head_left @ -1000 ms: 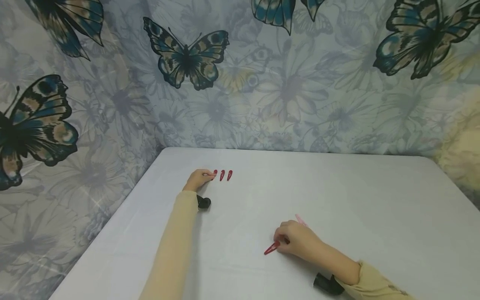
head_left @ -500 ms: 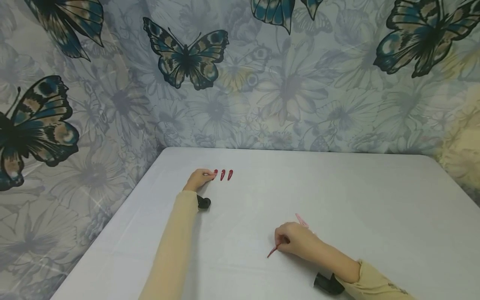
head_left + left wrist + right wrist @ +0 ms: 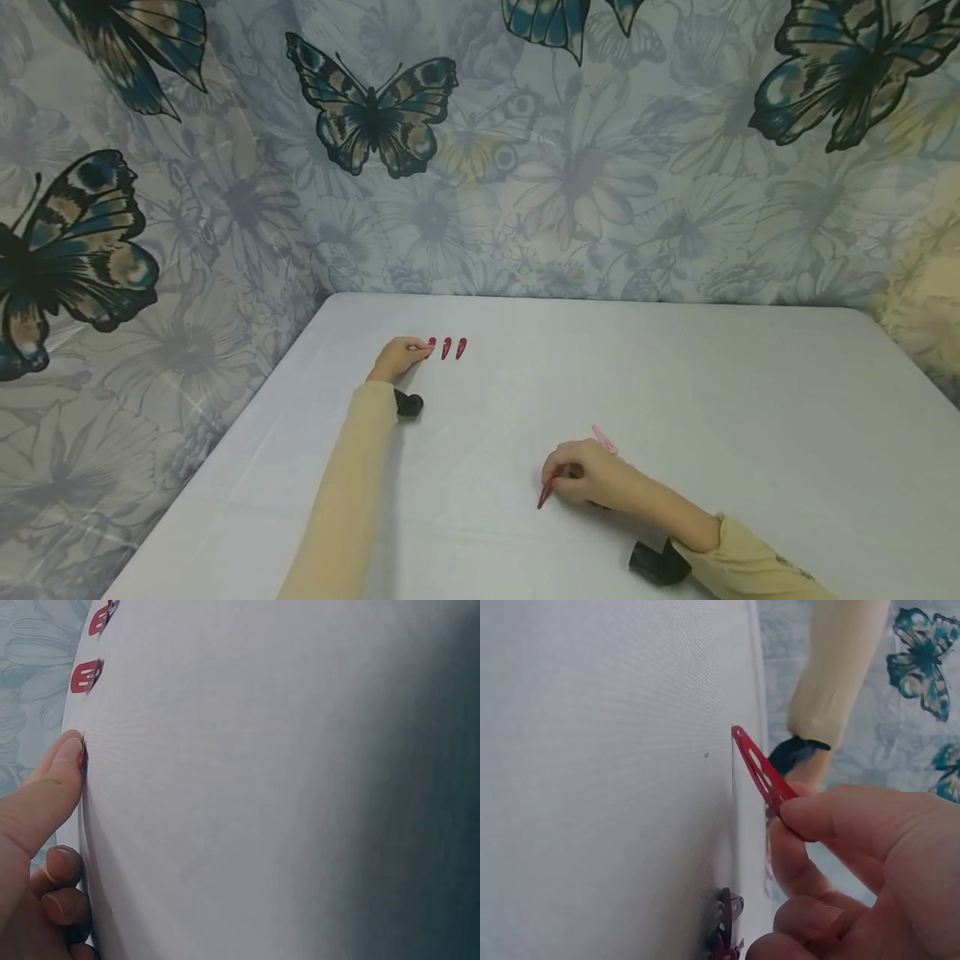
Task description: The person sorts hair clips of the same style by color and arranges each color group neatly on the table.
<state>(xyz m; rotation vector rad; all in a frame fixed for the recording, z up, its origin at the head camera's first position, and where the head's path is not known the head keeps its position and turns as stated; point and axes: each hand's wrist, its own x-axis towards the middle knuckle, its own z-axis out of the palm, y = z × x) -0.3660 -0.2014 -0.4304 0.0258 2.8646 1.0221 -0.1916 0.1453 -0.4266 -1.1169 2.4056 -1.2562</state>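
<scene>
My right hand [image 3: 592, 475] pinches a red snap hair clip [image 3: 763, 771] between thumb and forefinger, its narrow tip pointing down close over the white table. In the right wrist view the clip's slotted frame shows and its wide end is under the thumb. Farther back on the left, my left hand [image 3: 397, 360] holds another red hair clip [image 3: 432, 342] between thumb and finger; the thumb [image 3: 69, 754] hides most of it. Two more red clips lie to its right in a row, a middle clip [image 3: 446, 348] and an outer clip [image 3: 461, 348].
A pink hair clip [image 3: 604, 440] lies just behind my right hand. Dark red clips [image 3: 726, 922] lie below that hand in the right wrist view. Black wrist devices [image 3: 658, 562] sit under both sleeves. The white table [image 3: 712, 383] ends at a butterfly-patterned wall [image 3: 585, 183].
The red clip in my right hand has turned from pointing left to pointing more steeply down toward the table's front. My left hand and the row of clips have stayed in place.
</scene>
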